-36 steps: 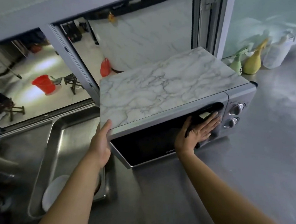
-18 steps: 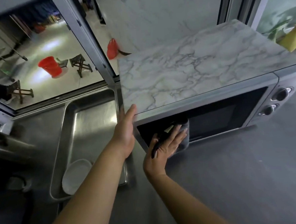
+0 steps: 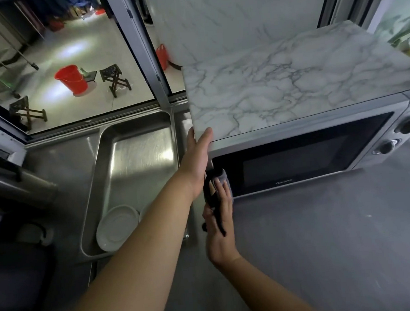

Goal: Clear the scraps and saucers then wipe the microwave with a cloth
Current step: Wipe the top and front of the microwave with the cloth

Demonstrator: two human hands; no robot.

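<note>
Left hand [image 3: 197, 160] flat, fingers straight, braced on microwave [image 3: 305, 114] top-left corner. Right hand [image 3: 219, 217] at 6 o'clock of left, fingers extended, pressing dark cloth [image 3: 221, 178] on door's lower-left corner. White saucers [image 3: 116, 227] in steel tray [image 3: 136, 155], 9 o'clock of right hand. Grey bench [image 3: 325, 232] beneath. Red bucket [image 3: 70, 78], stools beyond window at 11 o'clock.
</note>
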